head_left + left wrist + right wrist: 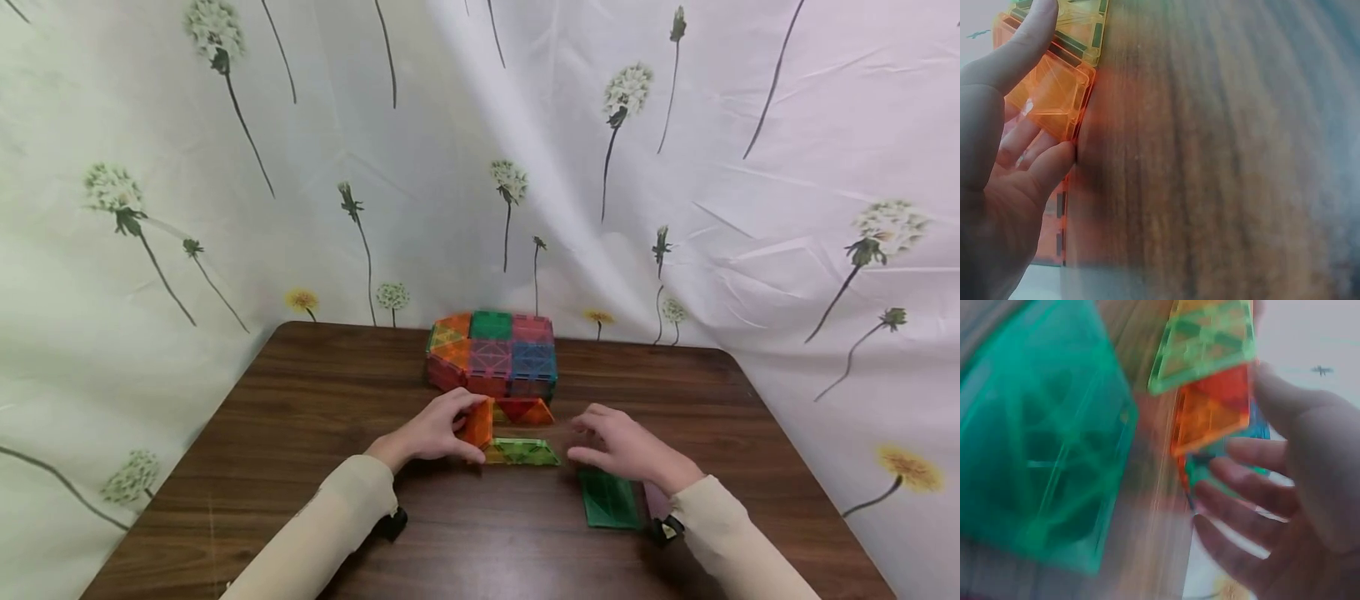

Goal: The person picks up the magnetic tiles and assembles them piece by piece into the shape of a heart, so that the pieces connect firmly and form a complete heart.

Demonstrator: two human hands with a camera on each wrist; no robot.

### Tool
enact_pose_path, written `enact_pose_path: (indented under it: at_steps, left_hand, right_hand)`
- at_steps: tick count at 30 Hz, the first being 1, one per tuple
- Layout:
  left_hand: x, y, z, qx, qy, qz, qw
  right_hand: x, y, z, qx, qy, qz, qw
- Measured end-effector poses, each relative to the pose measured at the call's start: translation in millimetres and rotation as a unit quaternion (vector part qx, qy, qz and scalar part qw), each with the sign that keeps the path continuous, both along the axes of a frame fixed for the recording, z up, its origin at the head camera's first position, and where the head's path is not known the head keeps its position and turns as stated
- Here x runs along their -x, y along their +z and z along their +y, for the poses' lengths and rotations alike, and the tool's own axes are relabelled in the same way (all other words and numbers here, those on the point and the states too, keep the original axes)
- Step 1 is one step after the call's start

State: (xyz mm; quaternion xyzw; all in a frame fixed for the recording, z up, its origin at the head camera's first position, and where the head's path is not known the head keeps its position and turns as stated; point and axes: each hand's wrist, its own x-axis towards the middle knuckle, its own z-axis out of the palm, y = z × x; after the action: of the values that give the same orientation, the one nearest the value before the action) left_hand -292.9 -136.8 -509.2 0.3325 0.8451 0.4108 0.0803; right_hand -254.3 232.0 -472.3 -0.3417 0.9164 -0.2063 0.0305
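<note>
My left hand [435,429] grips a standing orange magnetic tile [477,423], thumb at its near edge and fingertips at its far side. From that tile two low walls run rightward: a yellow-green wall [521,452] in front and a red and orange wall [525,410] behind. In the left wrist view the orange tile [1054,94] stands on the wood, with fingers around its edges. My right hand [626,446] hovers right of the walls' ends, fingers apart and loosely bent, holding nothing. Below it lies a green tile [609,500], large in the right wrist view.
Behind the walls stands a closed block of multicoloured magnetic tiles [491,357], near the back of the brown wooden table [315,417]. A pinkish-purple tile [657,502] shows partly under my right wrist. A flowered cloth [450,208] hangs behind the table.
</note>
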Motion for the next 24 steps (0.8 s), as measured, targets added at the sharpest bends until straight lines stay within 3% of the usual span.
enact_pose_path:
  at_steps: [4, 11, 16, 24]
  left_hand:
    - [0.8, 0.2, 0, 0.007, 0.001, 0.006, 1.0000]
    - [-1.3, -0.5, 0, 0.009, 0.004, 0.007, 0.9999]
    - [-3.6, 1.2, 0, -0.001, 0.003, -0.010, 0.9999]
    - [-5.8, 2.4, 2, 0.000, 0.012, -0.009, 0.9999]
  right_hand:
    - [-7.4, -0.7, 16, -0.059, 0.002, -0.055, 0.997]
    - [-27.5, 5.2, 21, -0.109, -0.008, -0.151, 0.983]
    - [-32.2, 6.2, 20, -0.141, -0.015, -0.150, 0.978]
    - [-32.7, 4.9, 24, -0.128, -0.002, -0.140, 0.982]
